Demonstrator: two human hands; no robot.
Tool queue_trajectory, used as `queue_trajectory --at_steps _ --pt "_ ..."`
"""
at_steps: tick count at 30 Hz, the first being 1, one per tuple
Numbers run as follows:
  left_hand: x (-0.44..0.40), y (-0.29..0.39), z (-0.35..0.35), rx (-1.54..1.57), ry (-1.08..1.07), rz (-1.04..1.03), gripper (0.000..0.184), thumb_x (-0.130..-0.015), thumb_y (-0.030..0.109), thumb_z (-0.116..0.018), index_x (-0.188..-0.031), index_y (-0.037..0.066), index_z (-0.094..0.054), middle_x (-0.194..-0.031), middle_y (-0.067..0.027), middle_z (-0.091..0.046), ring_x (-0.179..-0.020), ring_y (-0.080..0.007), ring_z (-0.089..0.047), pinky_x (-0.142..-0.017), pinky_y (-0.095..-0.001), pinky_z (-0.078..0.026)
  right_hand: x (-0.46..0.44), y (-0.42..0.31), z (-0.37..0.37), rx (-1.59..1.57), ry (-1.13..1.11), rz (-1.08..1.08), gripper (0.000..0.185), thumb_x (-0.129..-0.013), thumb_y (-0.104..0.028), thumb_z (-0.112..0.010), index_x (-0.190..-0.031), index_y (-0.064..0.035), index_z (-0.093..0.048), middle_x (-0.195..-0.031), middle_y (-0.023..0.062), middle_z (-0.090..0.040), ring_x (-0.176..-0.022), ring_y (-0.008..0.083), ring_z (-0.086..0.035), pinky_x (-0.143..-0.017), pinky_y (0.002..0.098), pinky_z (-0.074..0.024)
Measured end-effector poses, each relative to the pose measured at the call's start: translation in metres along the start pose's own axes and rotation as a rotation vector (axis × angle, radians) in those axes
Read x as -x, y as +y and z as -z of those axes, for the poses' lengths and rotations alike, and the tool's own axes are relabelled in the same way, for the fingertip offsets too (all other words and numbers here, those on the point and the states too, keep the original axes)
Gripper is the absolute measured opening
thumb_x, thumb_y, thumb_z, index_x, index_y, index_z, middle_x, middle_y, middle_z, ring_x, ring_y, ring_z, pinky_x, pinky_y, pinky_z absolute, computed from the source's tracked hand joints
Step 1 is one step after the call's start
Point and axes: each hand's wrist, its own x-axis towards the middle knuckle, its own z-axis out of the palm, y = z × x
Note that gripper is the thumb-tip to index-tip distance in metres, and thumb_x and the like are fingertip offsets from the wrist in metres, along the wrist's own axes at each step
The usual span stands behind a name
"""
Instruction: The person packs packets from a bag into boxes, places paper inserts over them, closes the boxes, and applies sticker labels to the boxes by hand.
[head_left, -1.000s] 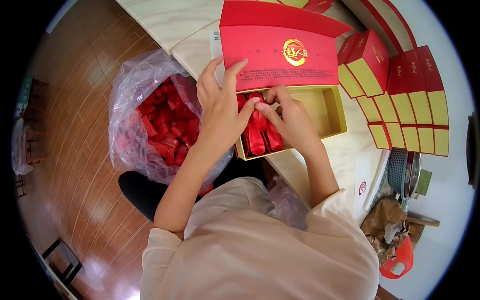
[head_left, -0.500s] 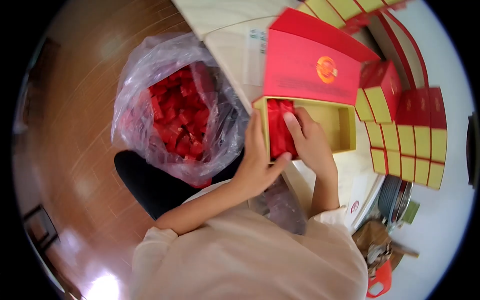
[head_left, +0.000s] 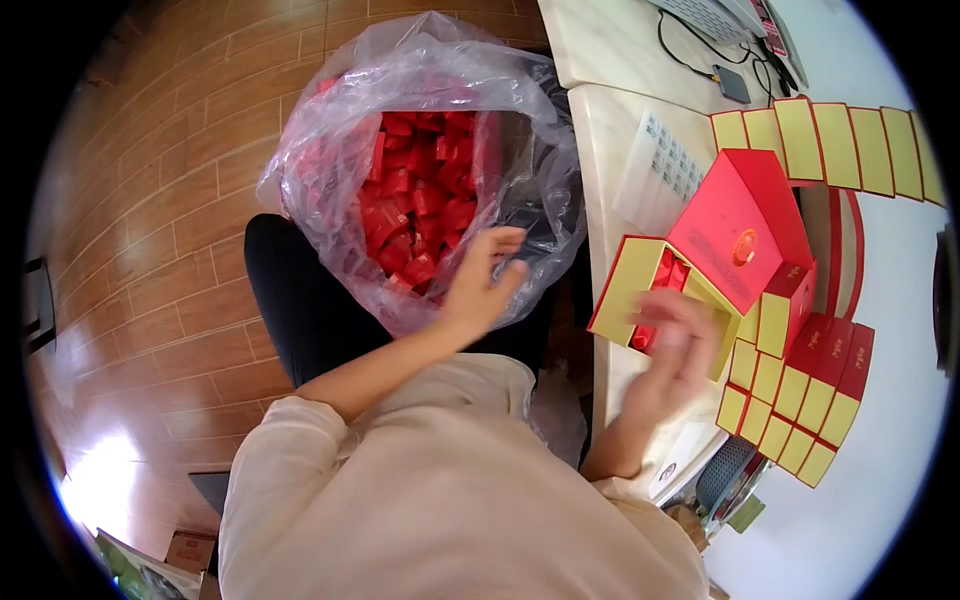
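My left hand (head_left: pixel 482 285) hovers at the near right rim of a clear plastic bag (head_left: pixel 325 160), its fingers apart and nothing in them. Small red foil-like packets (head_left: pixel 420 205) fill the bag's opening. Above the gift box (head_left: pixel 622 280) on the table is my right hand (head_left: pixel 672 350), blurred by motion, with fingers loosely stretched and no packet visible in them. The box has a yellow inside and a raised red lid (head_left: pixel 715 225) with a gold emblem. Red packets (head_left: pixel 672 272) lie inside, partly hidden by my right hand.
Stacked red and yellow boxes (head_left: pixel 790 390) stand right of the gift box, and a row of them (head_left: pixel 800 140) is behind. A sticker sheet (head_left: pixel 660 165) lies on the table (head_left: pixel 590 60). A phone (head_left: pixel 731 84) and cables sit at the back.
Both hands have left the packets in the box. My left hand has moved left to the bag; my right hand has lifted off. The view has turned, and the box now sits angled.
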Motion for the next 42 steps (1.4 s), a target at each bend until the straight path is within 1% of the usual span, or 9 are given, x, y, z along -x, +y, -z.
queue_trajectory --at_steps 4,12,19,23,29,31,35,39,42 --pt "0.026 -0.072 0.089 0.041 0.055 0.343 0.023 -0.094 0.009 -0.052 -0.116 0.003 -0.053 -0.104 -0.0075 -0.060 -0.100 -0.0148 -0.057 -0.087 -0.0271 -0.046 0.021 0.066 -0.127 0.008 -0.558 -0.282 0.027 -0.088 -0.013 -0.060 -0.112 -0.0024 -0.056 -0.088 0.0152 -0.062 -0.082 0.0294 -0.063 -0.072 0.0343 -0.0502" --pt "0.071 -0.084 0.173 0.185 0.256 0.567 0.022 -0.097 0.015 -0.048 -0.115 0.004 -0.054 -0.105 -0.0061 -0.061 -0.096 -0.0141 -0.057 -0.087 -0.0267 -0.044 0.069 0.247 -0.262 0.779 -0.912 -0.295 0.089 -0.078 -0.026 -0.071 -0.149 -0.0152 -0.018 -0.143 0.0280 -0.029 -0.116 0.0438 -0.047 -0.096 0.0469 -0.0432" --pt "0.038 -0.120 0.169 0.205 0.298 0.598 0.026 -0.097 0.018 -0.048 -0.119 0.004 -0.051 -0.105 -0.0073 -0.060 -0.095 -0.0149 -0.058 -0.085 -0.0278 -0.046 0.064 0.328 -0.298 0.932 -1.028 0.365 0.076 -0.076 -0.012 -0.063 -0.145 -0.0138 -0.032 -0.141 0.0205 -0.039 -0.115 0.0313 -0.048 -0.094 0.0416 -0.0423" --pt "0.037 -0.135 0.172 0.179 0.311 0.574 0.031 -0.095 0.018 -0.053 -0.121 0.003 -0.048 -0.102 -0.0072 -0.059 -0.091 -0.0144 -0.057 -0.082 -0.0280 -0.047 0.054 0.324 -0.301 0.980 -1.110 0.388 0.067 -0.078 -0.012 -0.060 -0.141 -0.0106 -0.038 -0.132 0.0163 -0.047 -0.111 0.0275 -0.050 -0.091 0.0404 -0.0424" --pt "0.029 -0.140 0.172 0.146 0.356 0.638 0.061 -0.084 0.019 -0.068 -0.133 0.002 -0.036 -0.117 -0.0135 -0.055 -0.105 -0.0210 -0.055 -0.095 -0.0312 -0.043 0.026 0.277 -0.293 0.803 -1.188 0.277 0.058 -0.076 -0.021 -0.067 -0.128 -0.0053 -0.048 -0.116 0.0136 -0.053 -0.107 0.0296 -0.052 -0.090 0.0408 -0.0426" --pt "0.027 -0.140 0.167 -0.049 0.356 0.549 0.072 -0.082 0.020 -0.071 -0.138 0.002 -0.030 -0.126 -0.0167 -0.049 -0.114 -0.0246 -0.051 -0.100 -0.0337 -0.040 0.027 0.259 -0.297 0.446 -0.964 0.114 0.061 -0.074 -0.032 -0.070 -0.124 -0.0024 -0.053 -0.111 0.0171 -0.056 -0.102 0.0333 -0.056 -0.088 0.0410 -0.0449" --pt "0.025 -0.154 0.164 -0.153 0.312 0.417 0.099 -0.078 0.026 -0.077 -0.147 0.003 -0.010 -0.144 -0.0227 -0.032 -0.133 -0.0308 -0.035 -0.109 -0.0396 -0.031 0.034 0.232 -0.288 -0.203 -1.350 -0.546 0.058 -0.083 -0.036 -0.068 -0.124 0.0027 -0.055 -0.112 0.0186 -0.063 -0.097 0.0227 -0.060 -0.084 0.0337 -0.0480" --pt "0.018 -0.122 0.165 0.039 0.312 0.610 0.101 -0.079 0.033 -0.075 -0.148 0.007 -0.007 -0.143 -0.0227 -0.032 -0.133 -0.0301 -0.034 -0.109 -0.0378 -0.030 0.048 0.244 -0.291 -0.147 -1.114 -0.675 0.058 -0.083 -0.041 -0.068 -0.120 0.0013 -0.057 -0.110 0.0177 -0.061 -0.100 0.0253 -0.058 -0.089 0.0359 -0.0452" --pt "0.021 -0.127 0.168 0.041 0.305 0.580 0.091 -0.078 0.022 -0.069 -0.147 0.011 -0.011 -0.141 -0.0216 -0.033 -0.128 -0.0301 -0.038 -0.107 -0.0368 -0.031 0.045 0.276 -0.286 0.647 -0.803 -0.187 0.057 -0.083 -0.037 -0.067 -0.128 -0.0059 -0.051 -0.110 0.0207 -0.058 -0.108 0.0334 -0.055 -0.090 0.0430 -0.0453"
